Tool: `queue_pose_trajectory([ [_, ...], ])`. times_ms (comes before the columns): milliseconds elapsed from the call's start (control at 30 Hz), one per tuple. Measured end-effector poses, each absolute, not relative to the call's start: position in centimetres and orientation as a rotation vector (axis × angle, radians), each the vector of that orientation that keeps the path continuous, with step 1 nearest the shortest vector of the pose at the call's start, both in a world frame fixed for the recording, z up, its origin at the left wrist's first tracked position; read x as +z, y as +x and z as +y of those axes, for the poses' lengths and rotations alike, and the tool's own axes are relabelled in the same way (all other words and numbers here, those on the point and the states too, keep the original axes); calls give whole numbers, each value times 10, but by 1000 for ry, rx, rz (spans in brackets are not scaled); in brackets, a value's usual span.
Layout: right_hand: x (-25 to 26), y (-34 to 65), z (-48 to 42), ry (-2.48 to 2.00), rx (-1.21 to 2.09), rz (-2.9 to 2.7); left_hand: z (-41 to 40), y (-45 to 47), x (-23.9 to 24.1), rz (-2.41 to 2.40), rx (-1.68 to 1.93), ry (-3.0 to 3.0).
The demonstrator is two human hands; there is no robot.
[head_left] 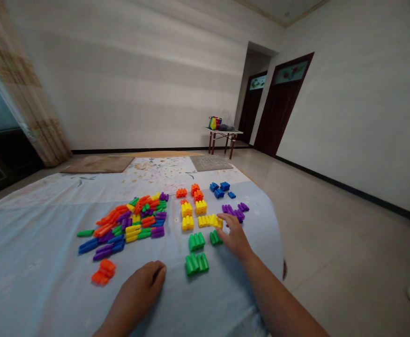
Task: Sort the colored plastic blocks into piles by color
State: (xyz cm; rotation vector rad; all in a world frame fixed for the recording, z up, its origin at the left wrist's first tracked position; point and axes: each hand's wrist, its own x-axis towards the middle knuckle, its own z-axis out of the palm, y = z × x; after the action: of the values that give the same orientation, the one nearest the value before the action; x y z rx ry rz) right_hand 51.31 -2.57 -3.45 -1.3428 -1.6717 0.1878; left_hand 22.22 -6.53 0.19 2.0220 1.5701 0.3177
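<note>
Right hand (234,238) open, fingertips seemingly touching yellow blocks (210,220); left hand (143,285) loosely curled, empty, on cloth (32,243).

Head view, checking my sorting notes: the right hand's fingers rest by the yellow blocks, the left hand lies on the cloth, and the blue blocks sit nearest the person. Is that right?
Not quite. The head view shows the green blocks nearest the person; the blue blocks lie at the far end. The right hand by the yellow blocks and the left hand on the cloth are right.
</note>
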Motion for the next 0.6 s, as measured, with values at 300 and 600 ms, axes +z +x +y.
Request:
queue_pose_trajectory([
  [300, -50, 520, -50, -1406, 172, -1586, -71, 221, -22, 1630, 576, 2035],
  [600, -48, 521, -48, -1477, 156, -1528, -68, 217, -21, 1545, 641, 1984],
])
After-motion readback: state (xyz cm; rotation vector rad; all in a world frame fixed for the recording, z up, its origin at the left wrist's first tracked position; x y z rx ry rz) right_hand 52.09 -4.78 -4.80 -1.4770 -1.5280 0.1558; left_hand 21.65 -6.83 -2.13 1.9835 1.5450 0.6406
